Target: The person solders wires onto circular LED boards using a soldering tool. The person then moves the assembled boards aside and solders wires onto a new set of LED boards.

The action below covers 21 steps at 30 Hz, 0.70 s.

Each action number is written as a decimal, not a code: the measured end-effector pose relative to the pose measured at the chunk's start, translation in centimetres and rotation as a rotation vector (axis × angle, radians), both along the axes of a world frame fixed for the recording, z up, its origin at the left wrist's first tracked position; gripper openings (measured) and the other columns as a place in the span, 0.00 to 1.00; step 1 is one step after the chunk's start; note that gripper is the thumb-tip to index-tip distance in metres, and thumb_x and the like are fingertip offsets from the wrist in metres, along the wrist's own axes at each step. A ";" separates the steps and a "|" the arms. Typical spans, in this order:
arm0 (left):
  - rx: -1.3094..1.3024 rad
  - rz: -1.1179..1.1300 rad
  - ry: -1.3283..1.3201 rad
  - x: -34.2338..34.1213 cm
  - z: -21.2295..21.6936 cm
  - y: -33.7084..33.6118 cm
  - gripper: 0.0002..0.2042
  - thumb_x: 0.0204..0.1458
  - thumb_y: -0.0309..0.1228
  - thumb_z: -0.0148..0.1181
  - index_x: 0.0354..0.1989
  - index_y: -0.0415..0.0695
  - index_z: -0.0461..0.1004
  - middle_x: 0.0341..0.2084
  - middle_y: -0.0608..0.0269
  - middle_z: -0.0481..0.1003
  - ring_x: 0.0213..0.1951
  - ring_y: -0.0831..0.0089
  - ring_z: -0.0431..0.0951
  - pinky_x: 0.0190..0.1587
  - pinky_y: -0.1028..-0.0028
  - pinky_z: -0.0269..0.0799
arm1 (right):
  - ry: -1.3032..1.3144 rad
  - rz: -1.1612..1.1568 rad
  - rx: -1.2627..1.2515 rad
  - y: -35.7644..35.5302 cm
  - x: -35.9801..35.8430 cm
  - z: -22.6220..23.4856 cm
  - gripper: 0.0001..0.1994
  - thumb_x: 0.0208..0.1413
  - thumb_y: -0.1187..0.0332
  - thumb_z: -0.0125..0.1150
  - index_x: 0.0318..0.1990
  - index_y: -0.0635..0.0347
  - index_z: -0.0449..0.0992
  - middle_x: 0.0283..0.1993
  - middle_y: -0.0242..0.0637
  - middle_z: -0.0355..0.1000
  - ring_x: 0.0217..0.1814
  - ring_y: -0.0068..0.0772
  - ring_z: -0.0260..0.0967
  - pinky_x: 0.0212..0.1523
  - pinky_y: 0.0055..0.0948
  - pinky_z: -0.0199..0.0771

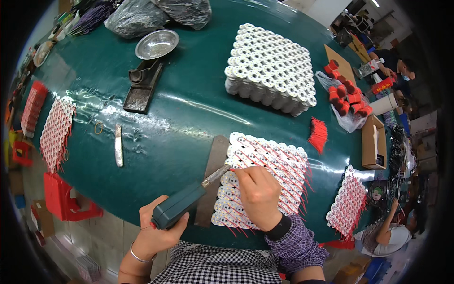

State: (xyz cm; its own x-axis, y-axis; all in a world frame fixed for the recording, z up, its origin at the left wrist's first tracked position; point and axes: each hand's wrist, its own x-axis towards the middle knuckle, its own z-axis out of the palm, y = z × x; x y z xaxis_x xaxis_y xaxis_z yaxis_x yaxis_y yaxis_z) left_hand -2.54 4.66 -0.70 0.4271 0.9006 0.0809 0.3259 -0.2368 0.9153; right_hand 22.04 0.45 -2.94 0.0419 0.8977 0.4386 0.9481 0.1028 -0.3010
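Note:
My left hand is wrapped round the dark green body of a soldering gun. Its tip points up and right, at the left edge of a panel of round white LED boards in rows, with short red wires slanting across them. Over that panel, my right hand is closed, thumb and finger pinching a thin red wire right beside the tip. Whether the tip touches the wire or a board cannot be made out. Under the panel's left side lies a flat brown strip.
Stacked white round boards stand at the back. A metal bowl and dark metal tray sit far left, near a knife-like tool. Red wires, red spools and wired panels lie around. Other people are at right.

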 end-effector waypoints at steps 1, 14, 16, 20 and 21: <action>0.078 -0.007 0.017 0.2 -0.2 0.1 0.07 0.43 0.21 0.69 0.31 0.37 0.78 0.24 0.63 0.74 0.20 0.76 0.71 0.24 0.77 0.65 | -0.022 -0.013 -0.001 -0.1 0.2 0.1 0.10 0.47 0.75 0.62 0.39 0.62 0.79 0.31 0.34 0.68 0.33 0.34 0.69 0.32 0.33 0.69; -0.334 0.322 -0.197 -1.7 -1.7 -2.0 0.15 0.46 0.17 0.67 0.44 0.32 0.76 0.27 0.61 0.76 0.17 0.80 0.71 0.19 0.80 0.66 | 0.003 -0.027 0.014 -0.9 -0.7 -0.2 0.09 0.48 0.75 0.61 0.39 0.61 0.78 0.35 0.35 0.70 0.37 0.35 0.71 0.35 0.33 0.71; -0.378 0.325 -0.175 -2.2 -1.5 -2.3 0.16 0.46 0.18 0.67 0.46 0.32 0.76 0.26 0.62 0.76 0.17 0.81 0.71 0.19 0.80 0.66 | 0.009 -0.014 0.012 -1.1 -0.9 0.2 0.09 0.49 0.75 0.61 0.39 0.61 0.79 0.35 0.34 0.70 0.38 0.35 0.71 0.35 0.33 0.71; -0.310 0.363 -0.204 -1.9 -0.8 -2.8 0.16 0.46 0.18 0.68 0.45 0.32 0.77 0.25 0.63 0.76 0.18 0.81 0.71 0.20 0.81 0.67 | 0.058 0.009 0.044 -1.5 -1.2 0.9 0.10 0.48 0.76 0.63 0.40 0.61 0.78 0.33 0.35 0.71 0.36 0.37 0.71 0.34 0.35 0.70; -0.282 0.299 -0.077 -2.2 -0.7 -2.8 0.15 0.46 0.24 0.71 0.43 0.38 0.79 0.31 0.65 0.79 0.27 0.76 0.75 0.34 0.74 0.67 | 0.070 -0.006 0.035 -1.8 -1.2 0.9 0.10 0.47 0.76 0.63 0.40 0.61 0.78 0.32 0.35 0.71 0.35 0.37 0.71 0.33 0.36 0.70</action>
